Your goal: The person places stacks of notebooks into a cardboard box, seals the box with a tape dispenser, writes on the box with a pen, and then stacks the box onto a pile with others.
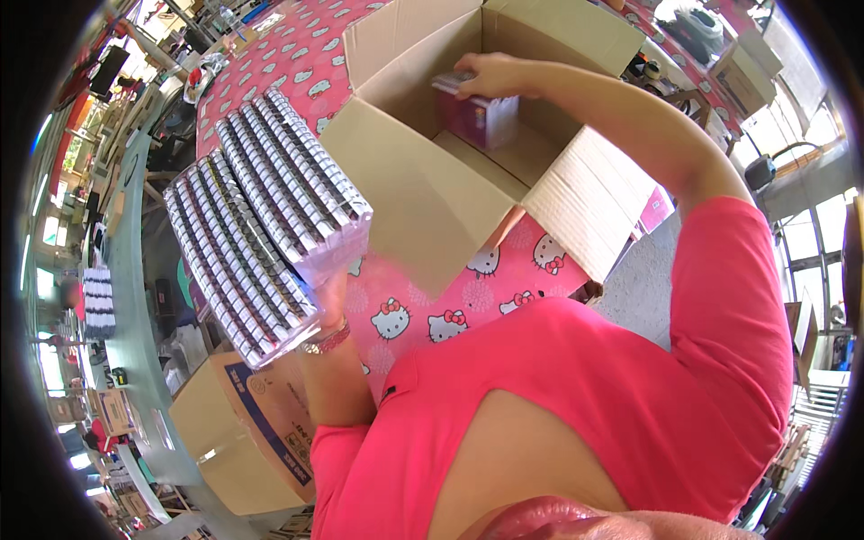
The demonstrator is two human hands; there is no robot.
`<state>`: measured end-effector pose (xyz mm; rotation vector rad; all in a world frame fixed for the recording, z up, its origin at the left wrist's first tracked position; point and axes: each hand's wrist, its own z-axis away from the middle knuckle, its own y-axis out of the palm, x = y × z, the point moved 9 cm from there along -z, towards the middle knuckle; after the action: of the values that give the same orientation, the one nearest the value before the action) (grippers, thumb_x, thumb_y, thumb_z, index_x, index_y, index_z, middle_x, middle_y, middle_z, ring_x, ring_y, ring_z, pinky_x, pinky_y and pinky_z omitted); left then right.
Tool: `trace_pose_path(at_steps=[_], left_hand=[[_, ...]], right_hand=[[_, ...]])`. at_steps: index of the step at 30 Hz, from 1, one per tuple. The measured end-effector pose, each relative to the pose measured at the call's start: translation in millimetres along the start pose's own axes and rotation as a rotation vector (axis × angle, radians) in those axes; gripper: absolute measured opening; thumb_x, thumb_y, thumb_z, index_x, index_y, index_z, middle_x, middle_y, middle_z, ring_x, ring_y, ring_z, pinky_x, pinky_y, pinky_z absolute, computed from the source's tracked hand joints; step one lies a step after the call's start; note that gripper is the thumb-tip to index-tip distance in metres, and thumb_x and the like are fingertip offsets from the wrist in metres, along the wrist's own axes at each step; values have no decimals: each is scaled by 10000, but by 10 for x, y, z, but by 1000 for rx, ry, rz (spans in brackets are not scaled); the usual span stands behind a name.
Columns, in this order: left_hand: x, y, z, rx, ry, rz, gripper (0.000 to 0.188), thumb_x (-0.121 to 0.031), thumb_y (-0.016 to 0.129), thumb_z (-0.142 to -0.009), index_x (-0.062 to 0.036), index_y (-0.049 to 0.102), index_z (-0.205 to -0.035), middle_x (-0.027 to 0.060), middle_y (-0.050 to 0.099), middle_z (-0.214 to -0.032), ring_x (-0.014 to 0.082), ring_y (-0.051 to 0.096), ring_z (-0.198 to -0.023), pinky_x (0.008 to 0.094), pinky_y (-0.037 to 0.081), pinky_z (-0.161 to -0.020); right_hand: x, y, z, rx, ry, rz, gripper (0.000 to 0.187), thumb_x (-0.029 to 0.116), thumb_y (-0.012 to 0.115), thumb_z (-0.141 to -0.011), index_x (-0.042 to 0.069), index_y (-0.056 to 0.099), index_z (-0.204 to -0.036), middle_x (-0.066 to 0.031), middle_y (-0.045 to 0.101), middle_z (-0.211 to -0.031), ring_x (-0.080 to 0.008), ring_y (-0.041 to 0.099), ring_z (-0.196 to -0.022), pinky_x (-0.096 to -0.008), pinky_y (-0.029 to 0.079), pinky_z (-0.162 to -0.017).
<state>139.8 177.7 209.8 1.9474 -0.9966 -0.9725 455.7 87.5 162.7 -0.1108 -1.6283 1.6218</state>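
My left hand supports two plastic-wrapped packs of spiral notebooks from below, its fingers mostly hidden. The wire spines of the farther pack and the nearer pack face up, side by side. My right hand reaches inside an open cardboard box and grips the top of a purple-covered notebook pack. That pack stands upright against the box's inner left side, and bare cardboard shows on the box floor beside it. The box's flaps are spread outward.
The box stands on a table with a pink cartoon-print cloth. Below my left arm is another cardboard box. A long green-grey table runs along the left, with a notebook stack near its far side. More boxes stand at the far right.
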Motion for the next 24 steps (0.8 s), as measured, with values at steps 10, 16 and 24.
trace_pose_path(at_steps=[10, 16, 24], left_hand=[[-68, -800, -915, -477, 197, -474, 405, -290, 512, -859, -13, 519, -1154, 104, 574, -1081, 218, 576, -977, 374, 466, -856], [381, -929, -1672, -212, -111, -349, 435, -270, 513, -830, 32, 530, -1144, 151, 624, -1054, 271, 622, -969, 395, 500, -880], [259, -1329, -1886, -176, -96, -220, 480, -251, 501, -807, 62, 502, -1171, 188, 605, -1112, 302, 618, -978, 404, 501, -880]], right_hand=[[1088, -209, 459, 398, -325, -1200, 677, 536, 510, -878, 10, 425, -1294, -184, 523, -1247, -241, 513, -1143, -412, 408, -985], [170, -340, -282, 244, -79, 181, 500, 352, 534, -872, 40, 465, -1256, -133, 586, -1146, -242, 580, -1016, -412, 480, -868], [-1077, 1617, -1204, 995, 382, -143, 523, 365, 523, -890, 56, 431, -1302, -152, 530, -1245, -268, 587, -1039, -424, 482, -895]])
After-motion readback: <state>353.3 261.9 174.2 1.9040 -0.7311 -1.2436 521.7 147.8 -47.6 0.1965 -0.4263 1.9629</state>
